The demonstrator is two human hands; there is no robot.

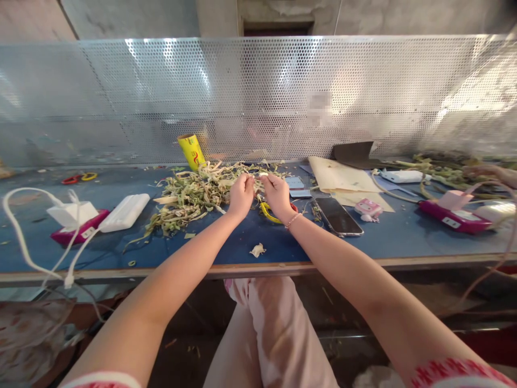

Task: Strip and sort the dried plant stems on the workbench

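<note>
My left hand (241, 195) and my right hand (277, 197) are raised close together above the middle of the table, both with fingers pinched. A small pale bit (263, 174) shows at the right fingertips, too small to name. What the left fingers hold, if anything, is hidden. Just left of and behind my hands lies a loose heap of withered green and straw-coloured plant scraps (189, 196). Under my right hand, partly covered by it, sits a yellow and red loop-handled tool (270, 213). A crumpled pale scrap (257, 250) rests near the table's front edge.
A yellow tube (190, 152) stands behind the heap, before a perforated metal screen (274, 81). To the right lie a phone (338, 216), a pink case (368, 209) and brown paper (343, 175). Purple power strips (452, 216) with cables and a white power bank (125, 212) flank the sides.
</note>
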